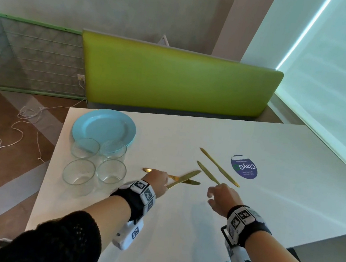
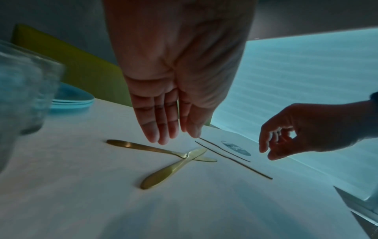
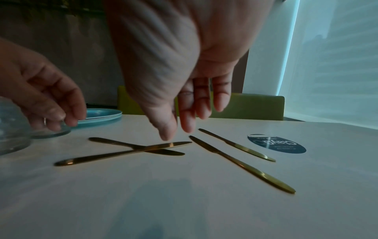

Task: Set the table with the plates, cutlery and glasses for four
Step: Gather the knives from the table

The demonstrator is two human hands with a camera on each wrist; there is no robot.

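1. The stack of blue plates [image 1: 104, 126] sits at the desk's [image 1: 176, 224] far-left corner, undealt; I judge no place is laid yet.
2. Four glasses [image 1: 96, 163] cluster just beside the plates, nearer the person.
3. Right of the plates lie four gold knives [image 1: 218, 167]: two crossed, two side by side (no forks visible).
4. The left hand [image 1: 157, 182] hovers spread over the crossed pair; the right hand [image 1: 222, 199], fingers loose, holds nothing.
5. Right of the plates, past the round sticker [image 1: 244, 167], the desk offers room; glasses crowd its left edge.
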